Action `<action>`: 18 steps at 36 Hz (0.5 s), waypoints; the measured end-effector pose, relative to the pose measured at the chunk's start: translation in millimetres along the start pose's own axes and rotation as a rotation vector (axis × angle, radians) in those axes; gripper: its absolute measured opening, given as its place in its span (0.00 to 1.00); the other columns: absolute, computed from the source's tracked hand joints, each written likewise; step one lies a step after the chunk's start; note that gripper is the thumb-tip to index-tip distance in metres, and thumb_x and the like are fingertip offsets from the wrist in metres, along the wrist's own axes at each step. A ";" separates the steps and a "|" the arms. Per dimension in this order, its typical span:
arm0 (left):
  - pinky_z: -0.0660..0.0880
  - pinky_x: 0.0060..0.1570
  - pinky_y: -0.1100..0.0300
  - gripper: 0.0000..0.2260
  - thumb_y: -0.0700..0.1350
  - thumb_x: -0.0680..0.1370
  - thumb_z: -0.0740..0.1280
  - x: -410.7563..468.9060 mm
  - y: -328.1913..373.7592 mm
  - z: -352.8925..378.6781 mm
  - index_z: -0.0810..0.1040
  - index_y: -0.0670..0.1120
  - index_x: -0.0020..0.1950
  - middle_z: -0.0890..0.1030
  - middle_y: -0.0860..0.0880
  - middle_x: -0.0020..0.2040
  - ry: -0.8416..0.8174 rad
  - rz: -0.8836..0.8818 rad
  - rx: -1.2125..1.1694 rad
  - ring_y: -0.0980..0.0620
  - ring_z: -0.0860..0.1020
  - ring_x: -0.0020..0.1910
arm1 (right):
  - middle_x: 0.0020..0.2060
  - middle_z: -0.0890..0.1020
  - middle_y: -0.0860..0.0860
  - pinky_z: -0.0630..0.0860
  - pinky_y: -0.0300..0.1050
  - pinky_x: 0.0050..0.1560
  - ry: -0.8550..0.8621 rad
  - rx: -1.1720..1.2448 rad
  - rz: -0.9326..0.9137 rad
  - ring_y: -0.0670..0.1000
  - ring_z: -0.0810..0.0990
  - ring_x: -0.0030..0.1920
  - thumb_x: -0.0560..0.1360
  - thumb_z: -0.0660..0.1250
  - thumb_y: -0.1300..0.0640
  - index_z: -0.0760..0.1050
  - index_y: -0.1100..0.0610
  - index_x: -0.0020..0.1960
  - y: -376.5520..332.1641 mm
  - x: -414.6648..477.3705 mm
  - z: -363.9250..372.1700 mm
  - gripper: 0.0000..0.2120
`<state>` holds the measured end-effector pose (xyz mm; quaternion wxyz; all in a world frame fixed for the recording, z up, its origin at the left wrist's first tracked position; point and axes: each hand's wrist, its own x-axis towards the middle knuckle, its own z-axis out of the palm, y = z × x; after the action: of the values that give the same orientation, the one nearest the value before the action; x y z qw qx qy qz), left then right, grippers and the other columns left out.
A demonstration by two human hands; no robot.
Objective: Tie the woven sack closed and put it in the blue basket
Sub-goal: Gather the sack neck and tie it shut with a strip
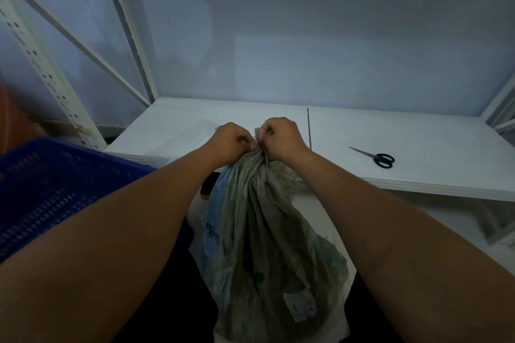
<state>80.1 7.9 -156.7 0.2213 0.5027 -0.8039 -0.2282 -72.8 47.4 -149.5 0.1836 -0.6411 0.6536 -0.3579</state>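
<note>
Pinches the gathered neck of the grey-green woven plastic sack (pixel 259 231) with left grip (pixel 232 140) and right grip (pixel 281 138), fingers curled, just in front of the white tabletop (pixel 418 142). Appears mid-tie; cannot confirm a finished knot. Leaves transfer into the blue slotted plastic basket (pixel 55 175), left of the tabletop, yet to do.

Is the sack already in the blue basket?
No, the left hand and right hand hold the woven sack by its neck, outside the blue basket.
</note>
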 end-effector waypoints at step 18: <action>0.73 0.44 0.69 0.06 0.40 0.74 0.73 -4.1 -4.3 -10.8 0.87 0.44 0.50 0.87 0.47 0.45 0.063 0.178 0.009 0.55 0.82 0.42 | 0.32 0.84 0.58 0.85 0.53 0.41 0.021 0.362 0.158 0.53 0.82 0.30 0.71 0.74 0.68 0.85 0.60 0.38 1.7 -5.6 -9.4 0.05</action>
<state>91.1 8.3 -151.1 0.2637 0.4371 -0.8391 -0.1881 -80.0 54.8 -145.6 0.3166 -0.5405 0.6289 -0.4605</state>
